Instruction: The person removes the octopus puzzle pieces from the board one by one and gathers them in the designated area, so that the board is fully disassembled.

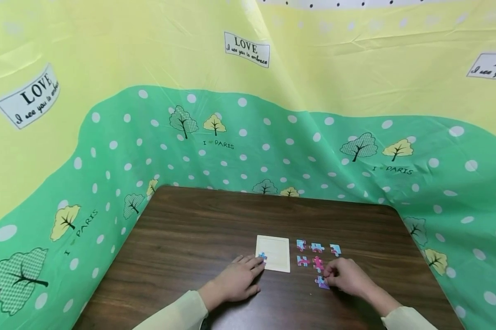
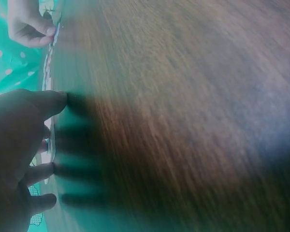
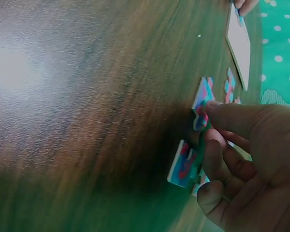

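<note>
In the head view my left hand (image 1: 240, 278) lies flat with fingers spread. Its fingertips rest at the left edge of a pale square puzzle tray (image 1: 278, 254), touching a small blue jigsaw piece (image 1: 262, 255) in the tray's left side. My right hand (image 1: 348, 276) pinches a purple-blue jigsaw piece (image 1: 322, 282) at its right edge between thumb and curled fingers. The right wrist view shows the thumb on this piece (image 3: 201, 96), tilted up from the table. Another jigsaw piece (image 3: 181, 166) lies beneath the curled fingers, hidden by the hand in the head view.
Several loose jigsaw pieces sit right of the tray, among them a pink one (image 1: 318, 263) and a blue one (image 1: 335, 250). They lie on a dark wooden table (image 1: 190, 233). A green and yellow printed cloth (image 1: 248, 151) hangs around its back and sides.
</note>
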A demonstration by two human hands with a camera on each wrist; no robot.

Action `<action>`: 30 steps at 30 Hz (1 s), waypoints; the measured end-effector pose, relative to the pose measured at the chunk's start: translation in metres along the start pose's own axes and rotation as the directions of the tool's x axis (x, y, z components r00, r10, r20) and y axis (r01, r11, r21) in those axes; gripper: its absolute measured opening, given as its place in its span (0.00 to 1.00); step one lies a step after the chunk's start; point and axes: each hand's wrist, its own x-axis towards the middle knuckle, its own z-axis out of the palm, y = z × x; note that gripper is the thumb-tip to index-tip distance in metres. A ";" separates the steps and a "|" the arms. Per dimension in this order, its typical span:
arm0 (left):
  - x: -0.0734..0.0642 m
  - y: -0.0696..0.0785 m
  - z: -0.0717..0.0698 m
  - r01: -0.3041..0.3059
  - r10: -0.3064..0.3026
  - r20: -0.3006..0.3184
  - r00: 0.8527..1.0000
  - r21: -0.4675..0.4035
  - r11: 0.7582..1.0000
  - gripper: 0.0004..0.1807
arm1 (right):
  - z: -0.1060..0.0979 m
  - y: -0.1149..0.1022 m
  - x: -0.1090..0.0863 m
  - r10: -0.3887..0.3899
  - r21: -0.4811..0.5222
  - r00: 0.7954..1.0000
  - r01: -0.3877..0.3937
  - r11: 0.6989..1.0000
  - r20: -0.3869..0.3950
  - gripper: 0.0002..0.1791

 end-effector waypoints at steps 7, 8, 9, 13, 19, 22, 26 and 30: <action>-0.003 -0.001 -0.002 0.009 -0.009 0.001 1.000 -0.012 1.000 0.38 | 0.000 -0.025 0.019 -0.064 -0.025 0.998 0.064 0.998 -0.009 0.11; -0.004 -0.002 -0.002 0.009 -0.009 0.001 1.000 -0.016 1.000 0.38 | 0.000 -0.030 0.023 -0.071 -0.027 0.997 0.070 0.997 -0.009 0.10; -0.004 -0.002 -0.002 0.010 -0.010 0.002 1.000 -0.019 1.000 0.38 | 0.002 -0.036 0.027 -0.079 -0.027 0.997 0.078 0.997 -0.009 0.10; -0.006 -0.004 -0.001 0.017 -0.017 -0.001 1.000 -0.043 0.999 0.36 | 0.012 -0.058 0.046 -0.089 -0.021 0.996 0.089 0.996 -0.008 0.08; -0.009 -0.008 0.002 0.065 -0.065 0.009 0.998 -0.095 0.993 0.33 | 0.028 -0.086 0.070 -0.131 -0.023 0.991 0.130 0.991 -0.024 0.08; -0.010 -0.009 0.002 0.078 -0.076 0.023 0.997 -0.098 0.992 0.32 | 0.035 -0.097 0.080 -0.155 -0.014 0.988 0.155 0.988 -0.020 0.09; -0.010 -0.009 0.000 0.083 -0.080 0.037 0.996 -0.094 0.992 0.32 | 0.042 -0.108 0.090 -0.186 -0.011 0.983 0.185 0.983 -0.007 0.12; -0.010 -0.010 -0.002 0.086 -0.083 0.040 0.996 -0.089 0.992 0.30 | 0.047 -0.112 0.098 -0.184 -0.021 0.983 0.184 0.983 0.004 0.15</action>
